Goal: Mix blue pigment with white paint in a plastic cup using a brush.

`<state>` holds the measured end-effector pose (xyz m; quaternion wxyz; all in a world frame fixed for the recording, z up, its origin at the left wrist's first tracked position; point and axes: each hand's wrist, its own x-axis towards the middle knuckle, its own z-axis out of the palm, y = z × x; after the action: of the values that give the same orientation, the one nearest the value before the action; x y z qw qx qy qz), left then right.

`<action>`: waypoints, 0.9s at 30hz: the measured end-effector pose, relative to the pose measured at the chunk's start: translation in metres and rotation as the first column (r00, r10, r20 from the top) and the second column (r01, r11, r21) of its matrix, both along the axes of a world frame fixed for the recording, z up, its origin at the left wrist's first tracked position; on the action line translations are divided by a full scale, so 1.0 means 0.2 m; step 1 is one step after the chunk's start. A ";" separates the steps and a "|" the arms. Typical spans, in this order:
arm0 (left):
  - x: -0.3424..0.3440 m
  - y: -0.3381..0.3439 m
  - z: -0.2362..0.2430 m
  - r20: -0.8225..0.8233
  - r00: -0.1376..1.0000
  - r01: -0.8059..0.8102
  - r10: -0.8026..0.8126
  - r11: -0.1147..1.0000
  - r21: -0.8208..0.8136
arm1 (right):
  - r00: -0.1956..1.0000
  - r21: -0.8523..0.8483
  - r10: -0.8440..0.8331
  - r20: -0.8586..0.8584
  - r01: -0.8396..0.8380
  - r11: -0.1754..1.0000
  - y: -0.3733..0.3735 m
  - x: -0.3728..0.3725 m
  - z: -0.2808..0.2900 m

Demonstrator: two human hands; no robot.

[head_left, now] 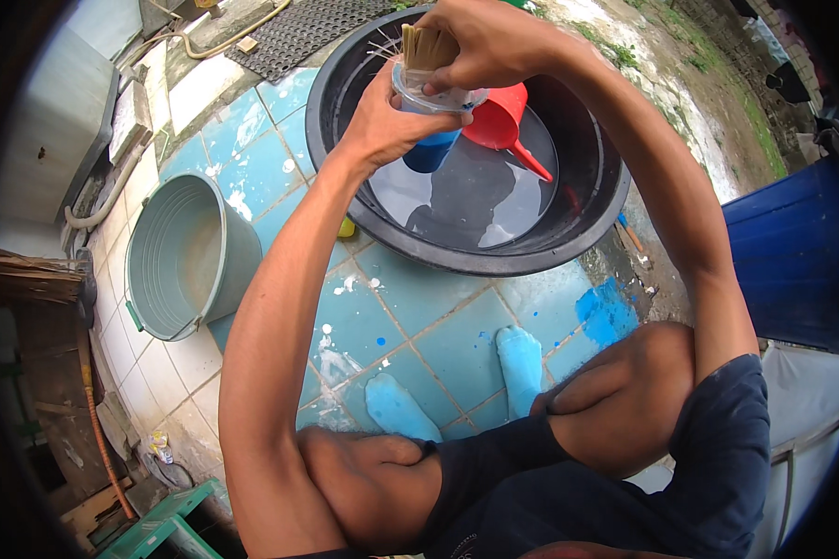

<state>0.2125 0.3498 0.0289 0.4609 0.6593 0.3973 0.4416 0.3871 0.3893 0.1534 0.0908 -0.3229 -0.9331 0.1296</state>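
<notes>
My left hand [391, 121] is wrapped round a plastic cup [429, 154], clear at the rim and blue lower down, held above a large black basin [345, 186]. My right hand [485, 42] is closed over the cup's mouth, gripping a tan ribbed bundle [427, 47] that looks like sticks or stiff bristles. Its fingertips reach inside the rim. Thin pale strands [382, 45] poke out beside the bundle; I cannot tell what they belong to. Just behind the cup, a red dipper [502, 121] rests in the basin, its handle slanting toward me over shallow water [438, 210].
To the left stands a grey-green bucket [196, 247] on the tiles [419, 289], which carry white and blue paint splashes [606, 312]. A black rubber mat [298, 42] lies beyond. At the right are a large blue container [788, 252] and a blue-tipped tool [630, 233]; a green plastic stool [172, 522] is lower left.
</notes>
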 end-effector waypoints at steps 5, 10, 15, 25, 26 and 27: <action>-0.03 0.00 0.01 0.052 0.999 0.016 -0.015 1.000 -0.010 | 0.981 -0.037 -0.005 -0.193 -0.002 0.999 0.04 0.04 -0.04; -0.07 0.01 0.01 -0.005 1.000 0.010 -0.010 1.000 -0.010 | 0.991 0.034 -0.025 -0.134 0.030 0.999 -0.01 0.00 0.03; -0.05 -0.01 0.04 0.016 0.997 0.072 -0.071 0.995 -0.070 | 0.995 0.008 -0.001 0.097 0.000 1.000 0.02 -0.05 0.06; -0.12 -0.02 0.01 -0.083 0.996 0.018 -0.026 0.995 -0.093 | 0.993 -0.163 -0.052 -0.108 0.034 0.986 0.06 0.03 0.16; -0.13 -0.02 0.02 -0.083 0.996 0.017 -0.025 0.995 -0.095 | 0.998 -0.136 0.011 -0.068 -0.020 0.990 0.06 0.03 0.18; -0.14 -0.02 0.03 -0.084 0.996 0.034 -0.041 0.996 -0.085 | 0.998 -0.127 0.037 -0.060 -0.044 0.991 0.05 0.02 0.19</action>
<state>0.1847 0.3457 0.0359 0.4791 0.6651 0.4223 0.3872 0.3909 0.3997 0.1908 0.0942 -0.3052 -0.9261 0.2006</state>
